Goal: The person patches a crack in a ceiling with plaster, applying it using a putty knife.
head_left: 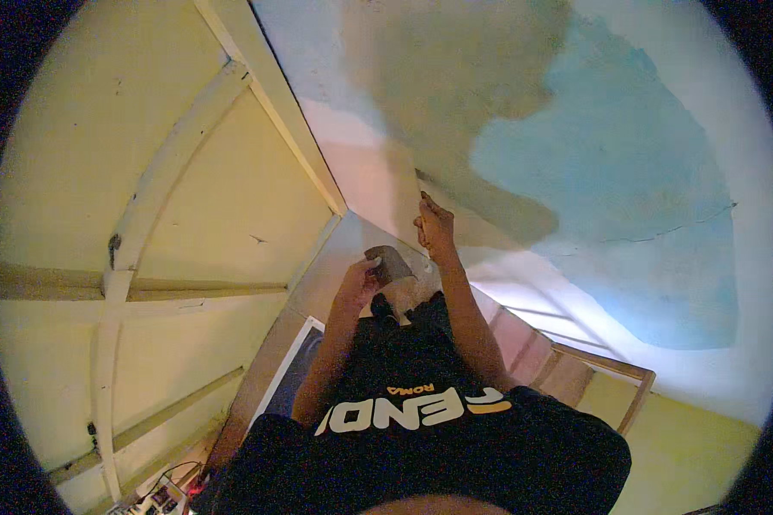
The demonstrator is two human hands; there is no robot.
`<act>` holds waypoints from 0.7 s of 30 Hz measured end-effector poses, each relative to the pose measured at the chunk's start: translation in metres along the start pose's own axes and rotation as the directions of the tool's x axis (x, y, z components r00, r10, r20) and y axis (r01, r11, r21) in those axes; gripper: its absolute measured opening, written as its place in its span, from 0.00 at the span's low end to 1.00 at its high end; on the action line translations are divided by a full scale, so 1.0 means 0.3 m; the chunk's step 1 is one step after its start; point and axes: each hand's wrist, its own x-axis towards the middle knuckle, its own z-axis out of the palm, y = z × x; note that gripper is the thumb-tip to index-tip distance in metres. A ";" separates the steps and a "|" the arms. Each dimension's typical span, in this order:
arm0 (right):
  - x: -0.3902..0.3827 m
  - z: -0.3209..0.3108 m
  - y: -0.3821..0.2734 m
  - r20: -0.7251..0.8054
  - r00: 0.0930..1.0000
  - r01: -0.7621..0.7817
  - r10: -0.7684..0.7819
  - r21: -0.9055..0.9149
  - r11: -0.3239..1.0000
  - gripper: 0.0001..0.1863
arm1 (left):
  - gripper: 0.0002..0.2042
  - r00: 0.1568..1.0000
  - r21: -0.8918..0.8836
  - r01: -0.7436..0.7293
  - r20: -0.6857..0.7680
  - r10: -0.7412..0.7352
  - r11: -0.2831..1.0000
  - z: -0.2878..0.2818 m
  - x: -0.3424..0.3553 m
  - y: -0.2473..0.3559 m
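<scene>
My left hand [356, 283] is closed on the near edge of a flat dark-grey piece [393, 266], held low in front of my body. Its exact kind does not show. My right hand [436, 227] is raised higher, close to the painted wall [610, 180], with its fingers curled. Something thin may be in that hand, but its shape is lost against the wall. The wall is blue-green on the right and pale pinkish near my hands, with shadows across it.
On the left stands a yellow panelled wall [223, 197] with wooden battens [180, 129]. A white-edged dark panel [288, 369] is beside my left arm. Cables and small items [167, 493] lie at the lower left. A wooden frame [636, 390] stands at the right.
</scene>
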 end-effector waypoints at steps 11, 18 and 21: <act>-0.040 0.040 -0.275 -0.004 0.853 -0.495 0.522 0.310 0.812 0.21 | 0.14 0.999 -0.090 -0.019 0.042 0.023 0.996 -0.066 -0.022 0.021; -0.040 0.018 -0.272 -0.015 0.862 -0.471 0.507 0.345 0.812 0.20 | 0.15 1.000 0.038 0.005 0.000 -0.005 0.999 0.046 -0.045 0.004; -0.035 0.009 -0.231 -0.043 0.919 -0.374 0.393 0.226 0.899 0.21 | 0.15 0.999 0.070 -0.050 -0.015 0.051 0.996 0.004 -0.031 0.008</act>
